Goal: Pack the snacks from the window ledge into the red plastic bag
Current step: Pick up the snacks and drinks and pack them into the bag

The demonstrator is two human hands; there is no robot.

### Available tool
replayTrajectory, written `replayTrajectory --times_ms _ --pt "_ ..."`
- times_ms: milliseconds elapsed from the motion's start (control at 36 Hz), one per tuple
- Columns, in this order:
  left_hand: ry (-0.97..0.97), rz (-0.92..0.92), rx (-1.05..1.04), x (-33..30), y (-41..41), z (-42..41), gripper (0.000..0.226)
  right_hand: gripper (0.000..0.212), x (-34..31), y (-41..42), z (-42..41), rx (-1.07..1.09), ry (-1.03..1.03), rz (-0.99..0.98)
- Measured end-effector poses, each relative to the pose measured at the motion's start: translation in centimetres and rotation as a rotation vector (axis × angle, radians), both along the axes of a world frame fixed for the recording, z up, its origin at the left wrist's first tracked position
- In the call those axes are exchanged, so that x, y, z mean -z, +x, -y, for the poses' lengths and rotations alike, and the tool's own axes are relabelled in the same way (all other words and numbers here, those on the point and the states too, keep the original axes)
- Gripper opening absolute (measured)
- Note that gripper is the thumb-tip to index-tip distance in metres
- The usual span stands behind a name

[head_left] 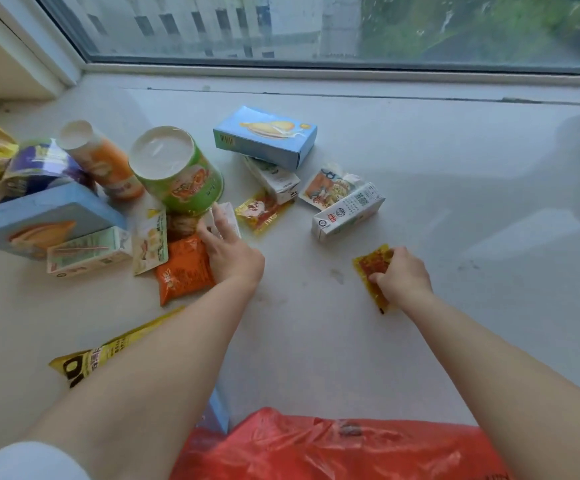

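Note:
The red plastic bag (337, 448) lies crumpled at the near edge of the ledge. My right hand (401, 277) is closed on a small yellow-and-red snack packet (373, 268) lying flat on the ledge. My left hand (228, 249) reaches into the pile at the left, fingers spread and touching a small white packet (228, 216) above an orange snack bag (183, 268). A green tub (181, 174) leans just behind it. Whether the left hand grips anything is unclear.
A blue box (267, 136) rests on a white carton (276, 180); another white carton (349, 213), a noodle packet (328, 187) and a second yellow-red packet (262, 211) lie mid-ledge. An orange tube (103, 159), a large blue box (39, 220) and a yellow bag (108, 351) sit left. Window glass (316, 26) behind.

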State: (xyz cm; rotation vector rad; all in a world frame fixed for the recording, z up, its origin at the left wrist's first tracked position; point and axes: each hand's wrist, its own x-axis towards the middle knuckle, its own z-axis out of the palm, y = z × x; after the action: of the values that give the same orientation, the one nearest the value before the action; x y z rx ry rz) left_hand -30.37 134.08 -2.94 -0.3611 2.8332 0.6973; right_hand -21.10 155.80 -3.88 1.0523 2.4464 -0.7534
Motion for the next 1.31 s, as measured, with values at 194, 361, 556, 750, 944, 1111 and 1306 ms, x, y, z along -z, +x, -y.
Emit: replayTrajectory --times_ms 194,361,556,750,944,1111,1306 --pt "-0.040 0.114 0.009 0.2 -0.1 0.7 0.083 0.017 -1.3 -0.4 0.9 -0.409 0.296 -0.291" --pt "-0.055 -0.023 0.172 0.4 0.8 1.1 0.044 0.023 -2.1 -3.7 0.0 -0.728 0.480 -0.507" --pt "0.279 -0.057 0.169 -1.1 -0.8 -0.9 0.025 0.026 -2.2 -6.5 -1.2 -1.004 0.534 -0.217" --pt "0.433 0.190 0.036 0.0 -3.6 -3.2 0.040 0.049 -3.1 -9.1 -1.5 -0.917 0.366 -0.259" --pt "0.321 0.221 0.075 1.0 -4.8 -4.8 0.052 0.111 -2.5 -11.4 -1.8 -0.819 0.202 -0.079" --pt "0.304 0.192 0.096 1.4 -4.9 -5.4 0.053 0.118 -0.9 -12.1 -1.8 -0.792 0.255 -0.040" --pt "0.326 0.217 0.082 1.1 -5.3 -5.8 0.051 0.130 -1.1 -13.8 -2.4 -0.722 0.169 0.073"
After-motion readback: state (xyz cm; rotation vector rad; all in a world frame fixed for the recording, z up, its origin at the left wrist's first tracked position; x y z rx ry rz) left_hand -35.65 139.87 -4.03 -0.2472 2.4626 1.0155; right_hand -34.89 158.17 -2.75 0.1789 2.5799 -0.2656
